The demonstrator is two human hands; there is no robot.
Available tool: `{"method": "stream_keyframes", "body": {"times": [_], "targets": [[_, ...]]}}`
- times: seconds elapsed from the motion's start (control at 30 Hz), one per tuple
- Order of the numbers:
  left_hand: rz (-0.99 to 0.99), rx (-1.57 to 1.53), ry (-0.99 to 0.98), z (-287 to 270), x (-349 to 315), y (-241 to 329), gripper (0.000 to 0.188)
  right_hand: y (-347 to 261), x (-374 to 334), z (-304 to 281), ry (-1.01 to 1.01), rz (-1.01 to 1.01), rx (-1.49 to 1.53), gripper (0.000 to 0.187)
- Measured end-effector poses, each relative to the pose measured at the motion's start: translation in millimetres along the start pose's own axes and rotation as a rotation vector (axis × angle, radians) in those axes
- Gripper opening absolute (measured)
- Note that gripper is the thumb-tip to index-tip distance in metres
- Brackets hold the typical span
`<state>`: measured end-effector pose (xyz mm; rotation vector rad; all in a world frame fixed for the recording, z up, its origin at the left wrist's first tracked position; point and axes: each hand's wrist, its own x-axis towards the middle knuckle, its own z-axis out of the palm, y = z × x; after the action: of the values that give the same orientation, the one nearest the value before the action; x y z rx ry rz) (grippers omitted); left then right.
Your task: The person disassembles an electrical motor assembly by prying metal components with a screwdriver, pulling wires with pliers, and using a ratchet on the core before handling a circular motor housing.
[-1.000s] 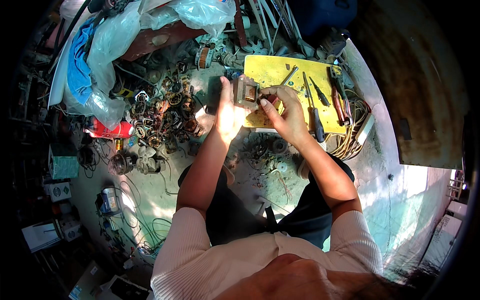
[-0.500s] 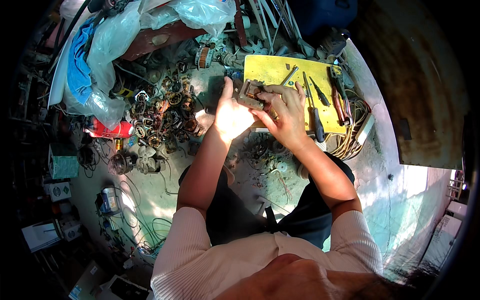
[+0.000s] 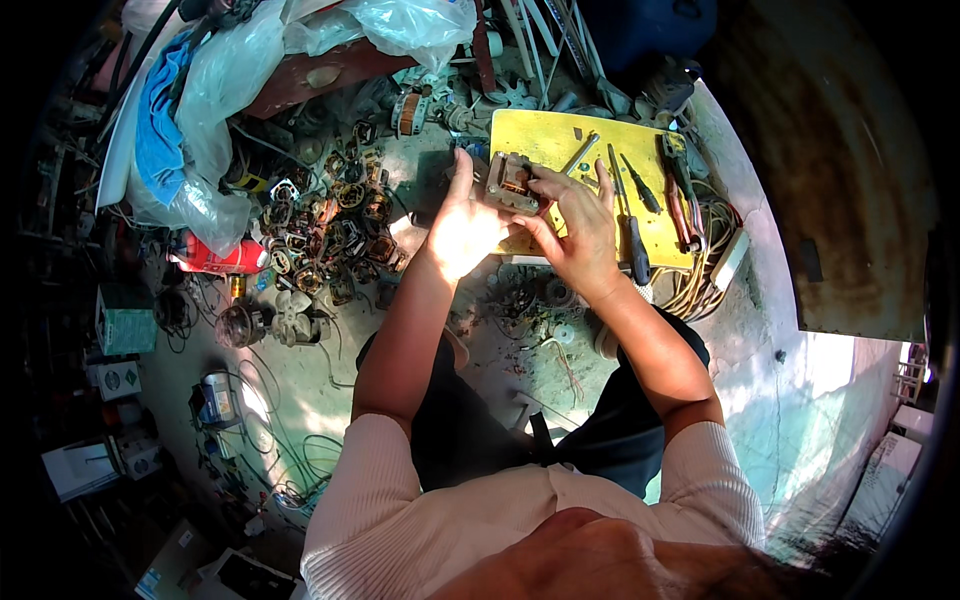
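Both my hands hold a small squarish motor part [image 3: 512, 184], grey-brown with copper winding showing in its middle, raised above a yellow board [image 3: 560, 140]. My left hand [image 3: 465, 232] is beneath and beside it with the thumb sticking up; its other fingers are partly hidden behind the part. From the right, the curled fingers of my right hand [image 3: 580, 230] grip its edge, the thumb at its lower corner. On the board lie a metal rod-like tool [image 3: 581, 152], a long screwdriver [image 3: 632, 240], a shorter dark screwdriver [image 3: 641, 183] and a dark-headed tool with reddish handles [image 3: 676, 185].
A heap of copper-wound motor parts [image 3: 335, 225] covers the floor to the left, near a red container [image 3: 220, 254]. Coiled cable [image 3: 705, 270] lies beside the board's right edge. Plastic bags [image 3: 225, 120] and a blue cloth [image 3: 160, 130] are at the far left.
The motor part has turned in my hands, so more of its copper-wound face shows. My right fingers have shifted slightly along its edge.
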<state>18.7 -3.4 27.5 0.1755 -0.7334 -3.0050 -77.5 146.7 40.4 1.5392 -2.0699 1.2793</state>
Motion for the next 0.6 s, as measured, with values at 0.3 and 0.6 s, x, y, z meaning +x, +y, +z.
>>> {"method": "stream_keyframes", "body": {"times": [0.3,0.6], "targets": [[0.251,0.640,0.204,15,-4,1,0.080,7,-1,5,0.022,0.231,0.228,0.033],[0.277,0.722,0.265,15,-6,0,0.061,17,-2,7,0.028,0.646,0.778,0.033]]}}
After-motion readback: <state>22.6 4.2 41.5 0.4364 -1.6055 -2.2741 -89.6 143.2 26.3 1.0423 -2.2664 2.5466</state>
